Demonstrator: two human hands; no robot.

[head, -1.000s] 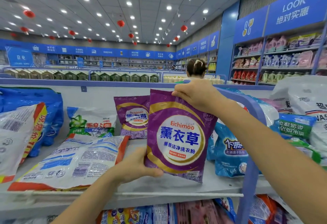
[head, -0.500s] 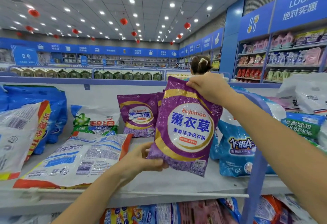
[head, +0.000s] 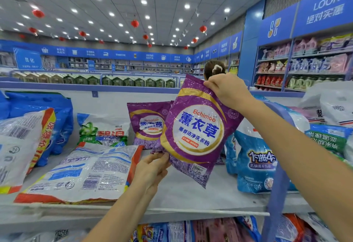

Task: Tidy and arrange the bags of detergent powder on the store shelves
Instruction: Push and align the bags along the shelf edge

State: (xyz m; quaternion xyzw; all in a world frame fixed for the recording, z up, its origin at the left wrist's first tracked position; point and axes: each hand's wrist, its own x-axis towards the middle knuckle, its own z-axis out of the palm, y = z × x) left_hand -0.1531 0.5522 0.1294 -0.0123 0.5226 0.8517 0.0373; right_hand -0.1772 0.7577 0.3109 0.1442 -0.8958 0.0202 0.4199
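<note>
In a detergent aisle, we hold a purple bag of lavender washing powder [head: 196, 132] up in front of the top shelf [head: 191, 197], its printed face towards us and its body tilted. The bag hangs clear of the shelf board. Our right grip [head: 227, 90] is closed over the bag's top edge, fingers curled round the seam. Our left grip [head: 152, 169] pinches the lower left corner between thumb and fingers. A small price sticker shows near the bag's bottom edge.

Just behind it, a second purple bag [head: 145, 125] of the same brand stands against the back panel of the shelf, partly hidden by the one we hold. To its left stands a green-and-white bag [head: 103, 130]. In front of that one, a large white bag with orange edges [head: 86, 173] lies flat, back side up. Further left, a big blue bag [head: 59, 123] leans behind a white bag with red lettering [head: 21, 142]. To the right of our bag, light blue bags [head: 252, 157] stand upright behind a blue shelf post [head: 277, 184].

Beyond the shelf, the back of another person's head [head: 213, 67] shows above our right grip. Red lanterns [head: 134, 23] hang from the ceiling, and wall racks [head: 305, 69] on the right carry bottles and pouches.
</note>
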